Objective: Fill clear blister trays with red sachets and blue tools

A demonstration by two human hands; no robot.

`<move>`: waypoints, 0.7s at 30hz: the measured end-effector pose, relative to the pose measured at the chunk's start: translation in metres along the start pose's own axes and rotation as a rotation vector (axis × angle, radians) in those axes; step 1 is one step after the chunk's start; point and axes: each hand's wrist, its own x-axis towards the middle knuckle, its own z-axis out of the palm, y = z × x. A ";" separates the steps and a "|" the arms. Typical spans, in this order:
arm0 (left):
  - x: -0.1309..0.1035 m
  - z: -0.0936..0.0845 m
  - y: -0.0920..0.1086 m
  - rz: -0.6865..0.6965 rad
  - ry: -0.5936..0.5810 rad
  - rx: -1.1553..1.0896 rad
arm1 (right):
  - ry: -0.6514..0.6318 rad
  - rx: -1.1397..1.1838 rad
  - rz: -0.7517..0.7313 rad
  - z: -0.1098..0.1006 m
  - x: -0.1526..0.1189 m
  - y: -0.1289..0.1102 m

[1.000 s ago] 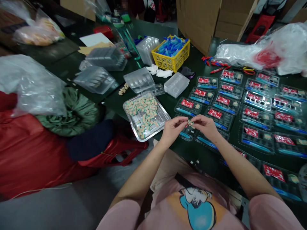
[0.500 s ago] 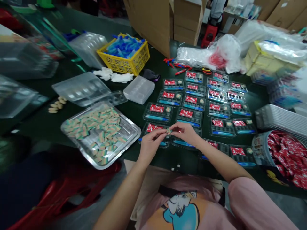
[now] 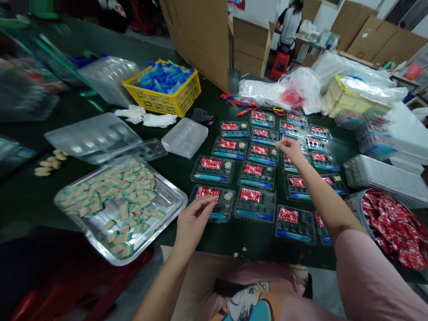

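My right hand (image 3: 290, 149) reaches over the middle of the clear trays, its fingers pinching a small pale piece (image 3: 278, 144). Nearer to me, my left hand (image 3: 197, 214) hovers beside a front clear tray (image 3: 222, 209); thumb and fingertips are pressed together, and anything between them is too small to make out. Rows of clear trays hold red-and-white packets (image 3: 250, 195) and blue pens (image 3: 254, 215); some also contain a small pale piece (image 3: 228, 196). A metal tray (image 3: 174, 203) on the left carries many striped pastel pieces (image 3: 125, 185).
A yellow basket (image 3: 187, 96) of blue pens stands behind white gloves (image 3: 157, 119) and a frosted plastic box (image 3: 185, 137). A tub of red packets (image 3: 394, 227) is at the right, near stacked trays (image 3: 384, 178). A person (image 3: 289, 29) is in the background.
My hands have parted: the right has moved forward over the trays with the pale piece, while the left has shifted slightly left and down. The view has turned a little.
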 end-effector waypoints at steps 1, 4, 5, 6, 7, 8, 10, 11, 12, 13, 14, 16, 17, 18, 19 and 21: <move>-0.001 -0.003 0.001 -0.001 0.004 0.005 | 0.045 -0.059 0.031 -0.004 0.020 0.006; -0.001 -0.009 0.001 0.007 -0.001 0.030 | 0.077 -0.284 0.099 -0.004 0.067 0.017; -0.001 -0.011 0.001 0.011 0.000 0.040 | 0.066 -0.349 0.113 -0.001 0.079 0.019; 0.000 -0.013 0.000 0.014 0.005 0.050 | 0.052 -0.401 0.122 0.002 0.090 0.020; 0.001 -0.015 -0.001 0.014 0.012 0.062 | 0.039 -0.437 0.129 0.005 0.099 0.021; 0.002 -0.017 -0.002 0.013 0.021 0.074 | 0.028 -0.460 0.134 0.008 0.106 0.021; 0.005 -0.022 -0.004 0.011 0.040 0.101 | 0.006 -0.503 0.137 0.012 0.120 0.022; 0.007 -0.023 -0.005 0.014 0.047 0.110 | -0.010 -0.530 0.137 0.014 0.125 0.023; 0.009 -0.024 -0.006 0.021 0.050 0.114 | -0.029 -0.558 0.137 0.015 0.130 0.024; 0.012 -0.025 -0.007 0.029 0.053 0.116 | -0.050 -0.587 0.138 0.016 0.134 0.024; 0.014 -0.025 -0.008 0.035 0.056 0.117 | -0.074 -0.615 0.140 0.016 0.138 0.025; 0.019 -0.023 -0.010 0.041 0.059 0.122 | -0.129 -0.673 0.147 0.017 0.145 0.027; 0.021 -0.022 -0.010 0.041 0.057 0.126 | -0.159 -0.702 0.151 0.016 0.148 0.027; 0.023 -0.020 -0.010 0.039 0.052 0.130 | -0.190 -0.731 0.154 0.016 0.151 0.028; 0.025 -0.019 -0.009 0.040 0.044 0.134 | -0.220 -0.760 0.157 0.017 0.153 0.028; 0.029 -0.015 -0.008 0.043 0.023 0.134 | -0.276 -0.814 0.161 0.018 0.157 0.029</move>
